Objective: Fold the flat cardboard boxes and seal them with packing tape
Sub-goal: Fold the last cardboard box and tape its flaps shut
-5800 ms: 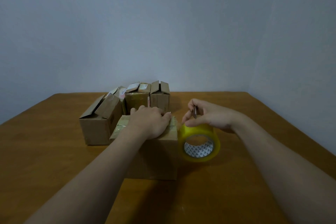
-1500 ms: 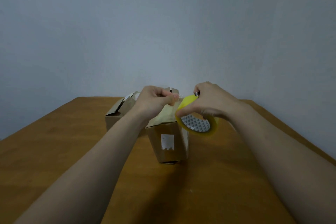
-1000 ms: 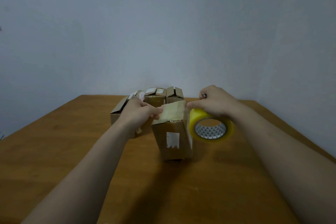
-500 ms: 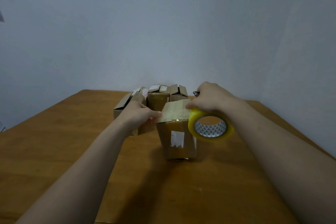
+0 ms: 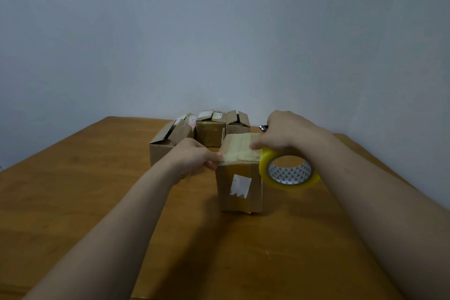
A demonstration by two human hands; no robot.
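Note:
A small brown cardboard box (image 5: 239, 187) with a torn white label stands upright in the middle of the wooden table (image 5: 73, 190). Clear tape lies across its closed top. My left hand (image 5: 194, 157) pinches the tape's end at the box's top left edge. My right hand (image 5: 285, 134) holds the yellowish tape roll (image 5: 288, 170) at the top right edge, with a thumb pressing on the box top. A small metal object (image 5: 263, 127) sticks out from behind my right hand's fingers.
Behind the box stand several other small cardboard boxes: one with raised flaps at the left (image 5: 165, 146), one in the middle (image 5: 210, 130), one at the right (image 5: 237, 120). A grey wall rises behind the table's far edge.
The box has been set upright on the table and the roll has moved right and down to its top right edge. My left hand now pinches the tape at the left edge.

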